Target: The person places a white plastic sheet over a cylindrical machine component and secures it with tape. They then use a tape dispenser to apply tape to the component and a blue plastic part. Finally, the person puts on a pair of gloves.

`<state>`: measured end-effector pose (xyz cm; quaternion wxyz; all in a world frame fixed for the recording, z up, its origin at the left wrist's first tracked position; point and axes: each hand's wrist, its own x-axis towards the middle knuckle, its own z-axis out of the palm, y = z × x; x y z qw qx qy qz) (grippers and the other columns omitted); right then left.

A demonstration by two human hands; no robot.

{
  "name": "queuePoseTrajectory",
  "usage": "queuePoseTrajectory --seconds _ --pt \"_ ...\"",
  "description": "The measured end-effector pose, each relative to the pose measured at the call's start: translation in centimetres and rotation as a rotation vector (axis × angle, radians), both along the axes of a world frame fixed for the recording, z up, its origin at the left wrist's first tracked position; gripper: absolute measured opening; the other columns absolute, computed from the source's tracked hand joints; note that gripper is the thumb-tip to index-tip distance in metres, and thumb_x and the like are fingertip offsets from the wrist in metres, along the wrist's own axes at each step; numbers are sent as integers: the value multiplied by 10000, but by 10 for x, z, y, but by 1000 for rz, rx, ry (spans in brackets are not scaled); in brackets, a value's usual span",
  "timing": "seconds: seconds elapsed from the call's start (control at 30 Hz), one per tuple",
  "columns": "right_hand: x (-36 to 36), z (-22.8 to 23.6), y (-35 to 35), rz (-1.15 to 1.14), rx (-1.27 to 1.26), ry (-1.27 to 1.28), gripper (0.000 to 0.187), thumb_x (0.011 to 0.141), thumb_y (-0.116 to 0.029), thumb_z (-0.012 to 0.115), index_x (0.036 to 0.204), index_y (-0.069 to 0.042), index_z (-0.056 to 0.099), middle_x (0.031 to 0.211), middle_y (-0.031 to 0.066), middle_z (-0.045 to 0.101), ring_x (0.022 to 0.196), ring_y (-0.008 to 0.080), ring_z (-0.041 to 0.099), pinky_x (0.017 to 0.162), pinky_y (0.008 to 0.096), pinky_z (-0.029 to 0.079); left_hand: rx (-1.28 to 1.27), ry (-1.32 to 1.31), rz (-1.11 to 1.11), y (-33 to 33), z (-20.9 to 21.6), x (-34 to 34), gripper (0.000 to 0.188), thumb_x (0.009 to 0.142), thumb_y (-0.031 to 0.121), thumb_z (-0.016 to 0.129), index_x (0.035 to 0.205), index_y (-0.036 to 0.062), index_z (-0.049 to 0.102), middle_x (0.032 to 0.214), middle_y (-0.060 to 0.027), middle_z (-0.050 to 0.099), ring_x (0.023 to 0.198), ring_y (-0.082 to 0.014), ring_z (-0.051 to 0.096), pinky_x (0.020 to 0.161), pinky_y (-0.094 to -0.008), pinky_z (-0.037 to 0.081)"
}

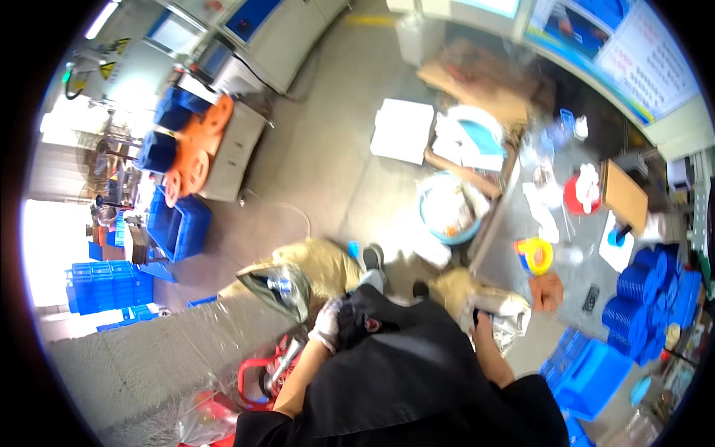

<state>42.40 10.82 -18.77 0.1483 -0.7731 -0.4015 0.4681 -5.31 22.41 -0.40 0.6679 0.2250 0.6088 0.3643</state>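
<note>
Gloved left hand (328, 322) rests against the dark apron at the person's lap, just right of a tan sack lined with crinkled silvery plastic (287, 283) that stands open on the floor; whether its fingers are spread or closed I cannot tell. Right hand (482, 322) reaches into the mouth of a second tan sack with a silvery liner (500, 316), near the grey bench (577, 290) on the right, and its fingers are hidden inside the liner. That liner looks thin, soft and slippery, likely to crumple and slide, while the filled sack is probably heavy and slumps. Taking hold at the rolled rim, liner and outer cloth together, seems safest. A red tool (261, 369) lies near the left knee.
</note>
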Motion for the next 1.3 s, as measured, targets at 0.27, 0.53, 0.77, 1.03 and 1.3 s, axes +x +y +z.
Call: queuePoseTrajectory --seconds 0.27,0.53,0.77,1.03,1.3 --pt "-61 -90 79 -914 -270 698 286 884 -220 552 1159 -138 547 1007 56 567 798 233 581 567 335 479 646 1110 -1153 150 11 -25 163 778 264 604 863 128 634 865 -92 611 926 -269 574 849 -360 457" --pt "-102 -4 328 -387 -232 331 334 894 -276 540 1163 -79 555 1035 99 575 856 259 596 632 382 493 75 407 -671 317 -47 -124 342 923 211 575 1223 50 598 1217 -81 626 1143 -214 578 963 -313 451" --pt "-171 32 535 202 -143 38 350 898 -328 536 1117 -61 598 1021 126 608 904 274 612 705 400 497 -64 263 -87 524 -19 -229 393 951 237 528 1286 32 511 1066 -82 635 883 -181 608 798 -310 503" --pt "-185 -36 677 631 -190 -95 398 902 -386 532 1064 -41 646 1004 156 645 959 291 631 790 421 502 12 -31 -56 745 31 -258 423 965 260 538 1309 17 488 1202 -135 605 1058 -228 597 916 -345 493" --pt "-264 -62 1098 763 -4 -433 408 941 -380 502 983 -24 695 876 185 679 826 322 642 742 426 497 -82 -35 180 1012 14 -311 398 937 256 535 1280 58 492 1177 -161 603 1008 -309 612 864 -417 515"
